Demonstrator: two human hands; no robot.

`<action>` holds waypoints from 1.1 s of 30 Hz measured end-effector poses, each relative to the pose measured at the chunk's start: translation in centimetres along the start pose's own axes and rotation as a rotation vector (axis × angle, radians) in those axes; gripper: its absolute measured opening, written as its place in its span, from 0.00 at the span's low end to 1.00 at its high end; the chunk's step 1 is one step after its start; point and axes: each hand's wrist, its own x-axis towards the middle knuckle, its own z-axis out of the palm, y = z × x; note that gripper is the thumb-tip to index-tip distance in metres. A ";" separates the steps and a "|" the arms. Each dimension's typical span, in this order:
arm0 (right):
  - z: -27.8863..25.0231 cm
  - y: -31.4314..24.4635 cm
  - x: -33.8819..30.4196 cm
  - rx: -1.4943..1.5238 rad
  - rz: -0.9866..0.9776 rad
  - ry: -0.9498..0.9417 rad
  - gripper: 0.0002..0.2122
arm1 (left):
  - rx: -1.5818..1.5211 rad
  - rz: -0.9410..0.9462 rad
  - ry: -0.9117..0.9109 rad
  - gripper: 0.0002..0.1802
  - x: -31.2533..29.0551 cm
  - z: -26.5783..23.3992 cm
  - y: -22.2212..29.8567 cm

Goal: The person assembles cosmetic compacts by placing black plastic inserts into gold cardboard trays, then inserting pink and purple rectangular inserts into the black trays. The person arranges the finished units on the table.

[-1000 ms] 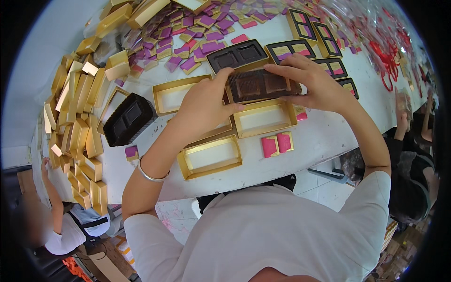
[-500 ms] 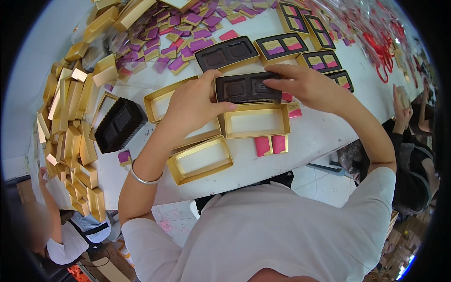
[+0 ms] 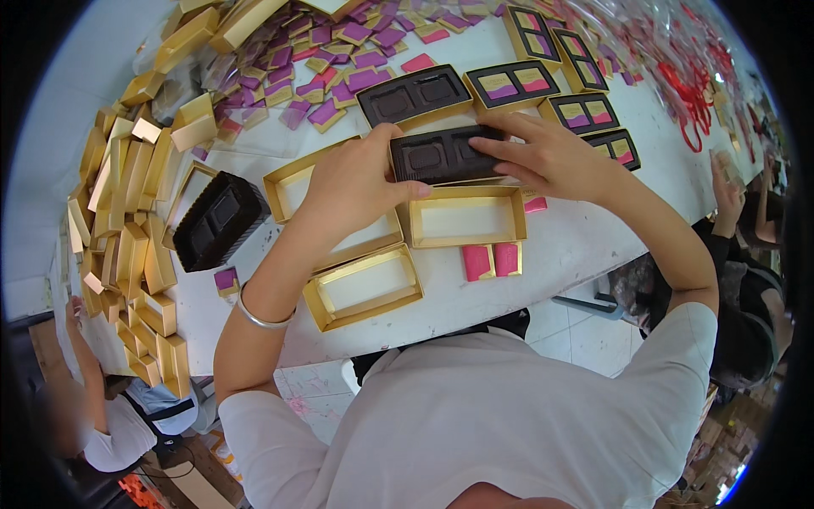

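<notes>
The person's white shirt was closest, and a silver bangle sat on the left wrist. Near the edge of the white table was an open gold box. Two pink squares lay side by side to its right. Just past them was another open gold box with a pale bottom.

Right behind that box, the dark brown tray was between the two hands. The left hand was pinching the tray's left end, thumb in front and fingers at the back. The right hand had bent fingers on the tray's right end, but I could not tell if it was pinching. A thin gold line showed under the tray's front edge.

Off to the left stood a thick black stack with wavy sides, and past it was a big pile of gold boxes.

Behind the hands, a gold box held a dark tray with two hollows. To its right were five filled boxes. Farther back lay a heap of purple and pink squares, and red ribbons lay at the far right.
</notes>
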 end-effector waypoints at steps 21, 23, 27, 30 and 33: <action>0.4 -2.8 0.3 -0.235 -0.097 -0.001 0.26 | -0.049 0.124 0.181 0.33 -0.1 1.2 -1.1; 0.0 -3.2 0.6 -0.174 -0.066 0.007 0.25 | -0.046 0.165 0.172 0.30 0.0 1.4 -1.6; -0.4 -3.8 0.0 -0.064 0.117 0.092 0.22 | 0.069 0.223 0.325 0.36 -3.4 -0.7 0.0; -0.6 -7.0 -0.3 0.036 0.030 0.122 0.22 | 0.112 0.201 0.582 0.30 -8.1 -3.4 -2.4; 1.2 -8.4 -2.0 -0.003 -0.033 -0.072 0.22 | 0.291 0.042 0.606 0.23 -12.2 -5.9 -7.9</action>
